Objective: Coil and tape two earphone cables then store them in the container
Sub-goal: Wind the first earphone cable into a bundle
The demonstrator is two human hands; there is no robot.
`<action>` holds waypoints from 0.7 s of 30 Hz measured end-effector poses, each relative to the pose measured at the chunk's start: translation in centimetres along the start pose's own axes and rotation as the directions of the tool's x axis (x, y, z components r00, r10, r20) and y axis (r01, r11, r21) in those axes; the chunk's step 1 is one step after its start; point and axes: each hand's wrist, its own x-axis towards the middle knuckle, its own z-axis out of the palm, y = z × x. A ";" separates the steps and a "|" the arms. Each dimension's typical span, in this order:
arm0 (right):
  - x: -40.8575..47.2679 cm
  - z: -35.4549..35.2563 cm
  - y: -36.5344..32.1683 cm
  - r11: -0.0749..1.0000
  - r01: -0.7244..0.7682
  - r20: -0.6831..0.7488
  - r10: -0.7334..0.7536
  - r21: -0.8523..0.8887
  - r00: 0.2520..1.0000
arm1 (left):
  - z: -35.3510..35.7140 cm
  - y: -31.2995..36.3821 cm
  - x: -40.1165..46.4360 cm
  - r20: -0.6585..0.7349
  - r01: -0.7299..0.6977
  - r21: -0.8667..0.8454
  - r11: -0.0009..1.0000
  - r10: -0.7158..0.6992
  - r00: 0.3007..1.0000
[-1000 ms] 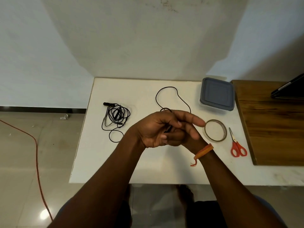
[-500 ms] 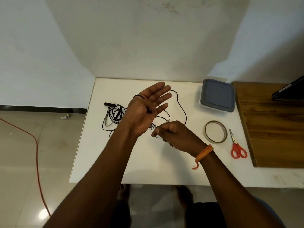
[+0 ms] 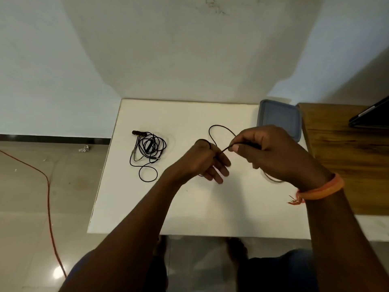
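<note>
On the white table (image 3: 189, 207), my left hand (image 3: 207, 162) is held over the middle with its fingers fairly straight, pointing down and right. A black earphone cable (image 3: 219, 127) is wound round this hand and loops away behind it. My right hand (image 3: 273, 152) pinches that cable between thumb and fingers just right of the left hand and holds it taut. A second black earphone (image 3: 148, 147) lies in a loose tangle at the table's left. The container (image 3: 280, 118), closed with a grey lid, stands at the back right.
A tape roll (image 3: 271, 179) shows partly under my right wrist. A wooden board (image 3: 347, 161) adjoins the table on the right, with a dark flat device (image 3: 370, 116) at its far end. A red cord (image 3: 48, 186) runs across the floor on the left.
My left hand turned from palm up to fingers pointing down. My right hand moved up and right with the cable, drawing it round the left hand, and now covers the tape roll and scissors.
</note>
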 end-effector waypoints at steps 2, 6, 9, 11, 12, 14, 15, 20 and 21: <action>0.1 -0.2 0.3 1.000 0.018 -0.067 -0.018 -0.001 0.998 | 0.6 0.1 -0.4 0.097 0.017 0.031 0.999 -0.020 0.995; -0.1 -0.4 0.9 0.996 0.023 -0.148 -0.010 0.086 0.989 | 1.3 0.0 -0.9 0.167 0.024 -0.059 0.998 -0.014 0.986; -0.2 -0.5 0.9 0.983 0.019 -0.177 0.014 0.182 0.984 | 2.0 0.3 -1.0 0.245 0.058 -0.155 0.986 -0.019 0.969; -0.2 -0.5 1.0 0.981 0.012 -0.183 0.024 0.191 0.983 | 2.3 0.2 -0.9 0.306 0.101 -0.190 0.977 -0.039 0.951; -0.1 -0.5 1.1 0.982 0.007 -0.181 0.027 0.188 0.983 | 2.3 0.0 -0.8 0.332 0.114 -0.195 0.974 -0.044 0.942; -0.1 -0.5 1.2 0.982 0.002 -0.170 0.031 0.190 0.985 | 2.1 -0.3 -0.7 0.370 0.138 -0.210 0.968 -0.052 0.928; -0.1 -0.4 1.2 0.981 0.001 -0.164 0.031 0.192 0.986 | 2.0 -0.3 -0.7 0.384 0.145 -0.220 0.965 -0.051 0.922; 0.1 -0.2 1.5 0.978 0.016 -0.176 0.022 0.208 0.984 | 1.9 0.4 -1.4 0.455 0.122 -0.210 0.970 -0.014 0.891; 0.2 -0.1 1.6 0.976 0.015 -0.178 0.024 0.217 0.984 | 2.0 0.5 -1.5 0.464 0.098 -0.188 0.977 0.000 0.886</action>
